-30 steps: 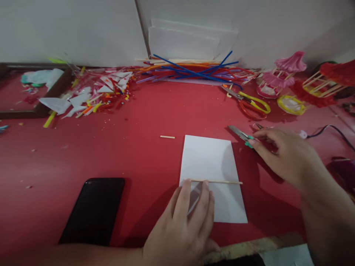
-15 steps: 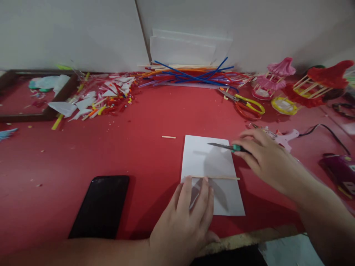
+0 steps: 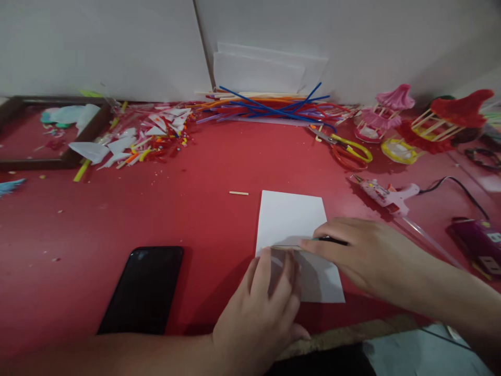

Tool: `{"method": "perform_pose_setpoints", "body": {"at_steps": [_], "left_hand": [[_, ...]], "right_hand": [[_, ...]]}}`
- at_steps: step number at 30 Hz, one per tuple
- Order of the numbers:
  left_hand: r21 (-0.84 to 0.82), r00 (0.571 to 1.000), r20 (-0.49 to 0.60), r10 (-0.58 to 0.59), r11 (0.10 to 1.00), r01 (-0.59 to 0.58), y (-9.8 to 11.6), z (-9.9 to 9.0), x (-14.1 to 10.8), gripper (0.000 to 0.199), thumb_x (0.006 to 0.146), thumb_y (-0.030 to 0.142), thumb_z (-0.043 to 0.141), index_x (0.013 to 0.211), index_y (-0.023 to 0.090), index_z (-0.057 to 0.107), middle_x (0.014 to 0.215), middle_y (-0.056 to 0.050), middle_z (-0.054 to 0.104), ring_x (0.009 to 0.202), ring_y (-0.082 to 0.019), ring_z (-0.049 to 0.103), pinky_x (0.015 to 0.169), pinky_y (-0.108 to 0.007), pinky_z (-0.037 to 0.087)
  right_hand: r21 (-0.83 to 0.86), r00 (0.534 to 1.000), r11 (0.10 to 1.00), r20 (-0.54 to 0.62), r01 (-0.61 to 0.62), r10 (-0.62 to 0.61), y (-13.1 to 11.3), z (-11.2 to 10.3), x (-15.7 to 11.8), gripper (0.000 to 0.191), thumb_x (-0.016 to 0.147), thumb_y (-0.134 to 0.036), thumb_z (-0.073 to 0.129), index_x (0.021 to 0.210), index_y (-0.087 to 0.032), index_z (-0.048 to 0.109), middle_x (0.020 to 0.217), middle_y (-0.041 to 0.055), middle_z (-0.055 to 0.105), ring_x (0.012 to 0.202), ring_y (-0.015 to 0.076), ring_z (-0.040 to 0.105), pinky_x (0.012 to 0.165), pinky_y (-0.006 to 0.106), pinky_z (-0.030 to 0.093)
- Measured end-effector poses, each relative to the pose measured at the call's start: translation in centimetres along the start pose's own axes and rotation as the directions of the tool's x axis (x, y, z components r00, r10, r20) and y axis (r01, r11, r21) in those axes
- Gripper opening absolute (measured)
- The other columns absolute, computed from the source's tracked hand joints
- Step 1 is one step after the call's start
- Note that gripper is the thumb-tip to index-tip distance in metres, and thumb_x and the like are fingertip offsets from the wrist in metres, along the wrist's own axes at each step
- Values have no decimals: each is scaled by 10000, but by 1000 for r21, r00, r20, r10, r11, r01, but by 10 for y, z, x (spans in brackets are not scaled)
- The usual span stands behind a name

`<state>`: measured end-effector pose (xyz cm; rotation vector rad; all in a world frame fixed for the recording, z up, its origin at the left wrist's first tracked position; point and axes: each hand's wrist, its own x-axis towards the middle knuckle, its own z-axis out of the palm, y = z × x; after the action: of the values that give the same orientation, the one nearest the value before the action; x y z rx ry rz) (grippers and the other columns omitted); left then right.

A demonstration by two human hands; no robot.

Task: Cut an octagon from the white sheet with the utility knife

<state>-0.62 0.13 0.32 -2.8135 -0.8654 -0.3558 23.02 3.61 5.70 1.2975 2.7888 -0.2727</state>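
Note:
My left hand (image 3: 262, 308) presses a thin wooden stick (image 3: 281, 249) onto a folded-looking white sheet of paper (image 3: 290, 216) with its fingertips, index and middle finger slightly apart. My right hand (image 3: 356, 250) is closed around a small knife (image 3: 332, 241) with a dark and green handle. The blade lies along the stick, close to the left fingertips; whether it cuts into the wood I cannot tell. My right fingers cover the stick's right part. A short cut piece of stick (image 3: 238, 193) rests on the red table, just left of the paper.
A black phone (image 3: 141, 290) lies left of my left hand. Beyond my right hand are a pink glue gun (image 3: 391, 198) with a cord and scissors (image 3: 348, 149). Pipe cleaners (image 3: 270, 107), craft scraps (image 3: 144, 138), a dark frame (image 3: 74, 156) and small stick-built models (image 3: 387, 112) line the back.
My right hand has moved down and left, bringing the knife from above the paper to the stick. The glue gun is now uncovered. My left hand has stayed on the stick.

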Motion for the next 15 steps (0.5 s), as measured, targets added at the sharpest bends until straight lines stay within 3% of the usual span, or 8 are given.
{"method": "perform_pose_setpoints", "body": {"at_steps": [15], "left_hand": [[-1, 997, 74, 11, 1000, -11, 0, -1, -2, 791, 811, 761, 546, 1327, 165, 606, 1446, -129, 525, 1237, -384, 517, 947, -460, 494]], "right_hand": [[-111, 1000, 994, -19, 9, -11, -6, 1, -3, 409, 882, -112, 501, 1227, -284, 638, 963, 64, 691, 776, 256, 644, 637, 367, 467]]}}
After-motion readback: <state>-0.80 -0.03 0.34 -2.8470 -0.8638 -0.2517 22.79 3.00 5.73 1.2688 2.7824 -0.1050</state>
